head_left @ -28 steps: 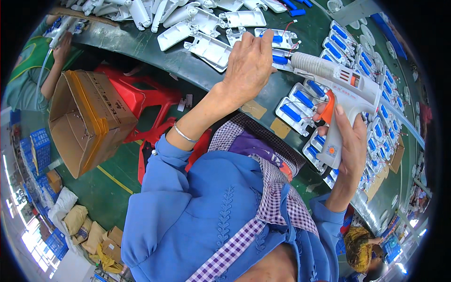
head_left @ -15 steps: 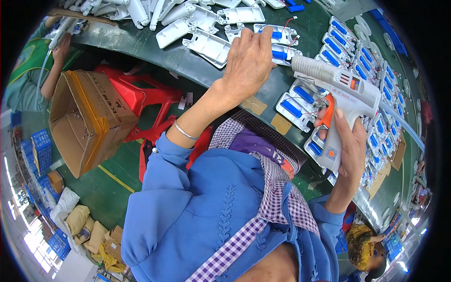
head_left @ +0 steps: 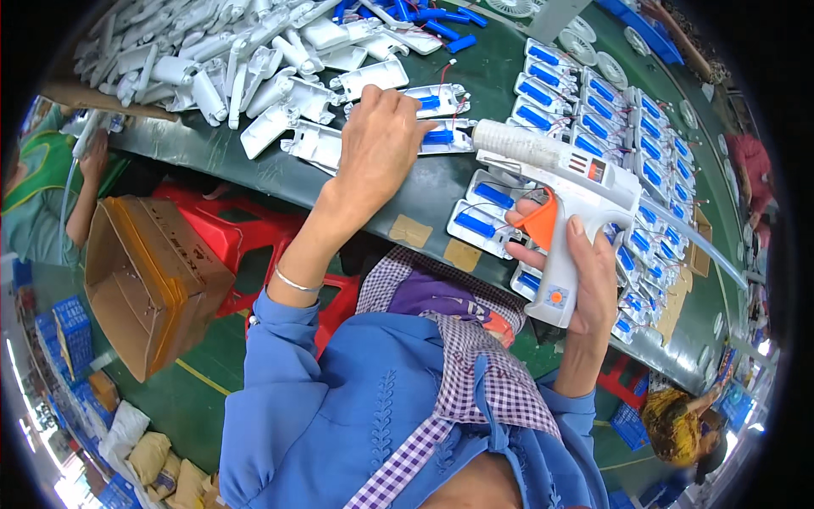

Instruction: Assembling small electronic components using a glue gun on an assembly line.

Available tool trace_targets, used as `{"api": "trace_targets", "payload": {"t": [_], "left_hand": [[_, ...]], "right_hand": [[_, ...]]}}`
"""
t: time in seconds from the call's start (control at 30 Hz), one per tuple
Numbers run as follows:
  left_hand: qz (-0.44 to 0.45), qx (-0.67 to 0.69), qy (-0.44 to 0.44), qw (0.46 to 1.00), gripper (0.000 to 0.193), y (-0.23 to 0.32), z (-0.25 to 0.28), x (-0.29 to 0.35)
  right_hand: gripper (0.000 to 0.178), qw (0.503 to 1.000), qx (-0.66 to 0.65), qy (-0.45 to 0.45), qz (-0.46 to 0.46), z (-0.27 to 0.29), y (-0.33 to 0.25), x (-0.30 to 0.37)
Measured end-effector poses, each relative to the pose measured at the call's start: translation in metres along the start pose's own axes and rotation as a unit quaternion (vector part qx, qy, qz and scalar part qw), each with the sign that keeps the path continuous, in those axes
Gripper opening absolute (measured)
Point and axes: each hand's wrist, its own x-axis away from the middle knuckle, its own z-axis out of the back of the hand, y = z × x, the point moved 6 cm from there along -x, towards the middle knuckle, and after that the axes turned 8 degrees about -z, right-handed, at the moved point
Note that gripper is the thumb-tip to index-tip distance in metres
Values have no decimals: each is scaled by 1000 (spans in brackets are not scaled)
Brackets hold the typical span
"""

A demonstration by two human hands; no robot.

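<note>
My right hand (head_left: pixel 591 276) is wrapped round the grip of a white glue gun (head_left: pixel 593 182) with an orange trigger (head_left: pixel 540 224). A clear glue stick (head_left: pixel 691 233) runs out of its back. The gun's ribbed front end points left, close to a blue cylindrical battery (head_left: pixel 438 137) in a white plastic shell (head_left: pixel 458 145). My left hand (head_left: pixel 379 144) is closed at the left end of that shell, its thumb by the battery; the fingertips are partly hidden. Just beyond lies another shell with a battery (head_left: pixel 431 103), a thin red wire sticking up.
Rows of white shells with batteries (head_left: pixel 598 123) cover the right of the green table (head_left: pixel 280 170). Empty shells pile up (head_left: pixel 203 64) at far left, with loose batteries (head_left: pixel 441 30) beside them. A carton (head_left: pixel 157 280) and red stools (head_left: pixel 220 229) stand below left. Another person's hand (head_left: pixel 95 153) shows at left.
The view has shifted, so the table's far side shows more. The orange trigger now stands further out from the grip, my right fingers looser on it. My left hand stays by the shell.
</note>
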Motion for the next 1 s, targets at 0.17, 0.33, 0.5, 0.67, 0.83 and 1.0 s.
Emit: {"api": "trace_targets", "payload": {"t": [0.17, 0.33, 0.5, 0.67, 0.83, 1.0], "left_hand": [[-27, -47, -69, 996, 14, -2, -18, -10], [-39, -69, -93, 993, 13, -2, -23, -15], [-36, -73, -137, 987, 15, -4, -26, -20], [-39, -79, -161, 983, 13, -2, -31, -23], [-80, -61, -185, 978, 11, -10, -38, -23], [-91, -6, -203, 975, 11, -9, -37, -28]], "right_hand": [[45, 997, -49, 10, 54, 6, -15, 12], [46, 995, -68, 9, 78, 13, -23, 16], [53, 986, -103, -24, 131, 21, -31, 21], [55, 957, -221, -53, 181, 29, -42, 31], [55, 962, -145, 43, 229, 39, -58, 45], [57, 933, -247, -25, 262, 55, -64, 59]]}}
